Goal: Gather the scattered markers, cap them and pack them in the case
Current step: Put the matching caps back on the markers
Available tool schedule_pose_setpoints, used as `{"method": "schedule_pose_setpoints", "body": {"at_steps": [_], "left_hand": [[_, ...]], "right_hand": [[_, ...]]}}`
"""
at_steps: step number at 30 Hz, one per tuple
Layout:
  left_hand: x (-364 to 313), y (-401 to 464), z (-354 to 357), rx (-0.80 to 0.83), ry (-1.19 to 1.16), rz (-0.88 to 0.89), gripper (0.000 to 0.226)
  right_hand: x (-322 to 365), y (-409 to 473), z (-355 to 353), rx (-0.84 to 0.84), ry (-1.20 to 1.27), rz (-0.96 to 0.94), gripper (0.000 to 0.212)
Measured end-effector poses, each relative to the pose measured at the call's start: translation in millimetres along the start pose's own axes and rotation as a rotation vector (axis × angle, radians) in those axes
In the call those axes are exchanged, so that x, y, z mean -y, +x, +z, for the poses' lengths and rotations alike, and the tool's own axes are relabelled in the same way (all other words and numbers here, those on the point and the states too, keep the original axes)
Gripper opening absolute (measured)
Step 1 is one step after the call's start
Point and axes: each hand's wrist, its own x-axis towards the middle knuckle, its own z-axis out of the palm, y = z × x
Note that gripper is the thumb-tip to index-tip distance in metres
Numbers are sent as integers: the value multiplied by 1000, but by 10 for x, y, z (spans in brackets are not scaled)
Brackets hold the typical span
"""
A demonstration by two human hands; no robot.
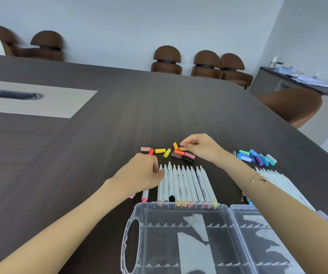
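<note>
1. While both hands work over the dark surface (pixel 119 115), the left hand (pixel 141 173) curls its grip around the top of a white marker at the row's 9 o'clock end, a red cap (pixel 151 151) showing at its fingertips.
2. At 12 o'clock, the right hand (pixel 200 146) pinches an orange cap (pixel 182 148) among loose warm-coloured caps (pixel 160 150).
3. A row of uncapped markers (pixel 187 184) lies side by side between the hands.
4. Toward 3 o'clock sit blue and green caps (pixel 258 156) and more markers (partly hidden by the forearm).
5. At 6 o'clock the clear case (pixel 179 210) lies open, touching the row's lower ends.
</note>
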Motion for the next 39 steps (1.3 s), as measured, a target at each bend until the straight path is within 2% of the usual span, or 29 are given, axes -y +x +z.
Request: {"method": "schedule_pose_setpoints", "body": {"at_steps": [3, 6, 9, 14, 20, 26, 29, 33, 36, 39], "left_hand": [[-51, -21, 36, 69, 156, 0, 33], [-85, -24, 47, 28, 309, -20, 40], [-129, -17, 78, -18, 350, -26, 40], [-135, 10, 111, -2, 335, -58, 39], [-96, 36, 27, 41, 241, -35, 38], [-12, 89, -41, 41, 95, -43, 38], [19, 110, -83, 66, 10, -61, 38], [-11, 112, -78, 92, -102, -43, 33], [-45, 91, -78, 31, -181, 5, 22], [-72, 69, -99, -7, -196, 26, 18]], "right_hand": [[-52, 40, 15, 12, -75, 1, 24], [-94, 73, 5, 12, -91, 3, 24], [-144, 82, -33, -16, -121, -4, 24], [-237, 110, -57, -47, -178, 19, 22], [-237, 239, 47, -64, -357, -26, 22], [-176, 294, 83, -4, -325, 31, 22], [-105, 216, 26, -88, -152, 25, 14], [50, 33, -27, 9, 413, 71, 26], [93, -38, -2, 47, 555, 160, 24], [101, -62, 56, 40, 573, 218, 18]]}}
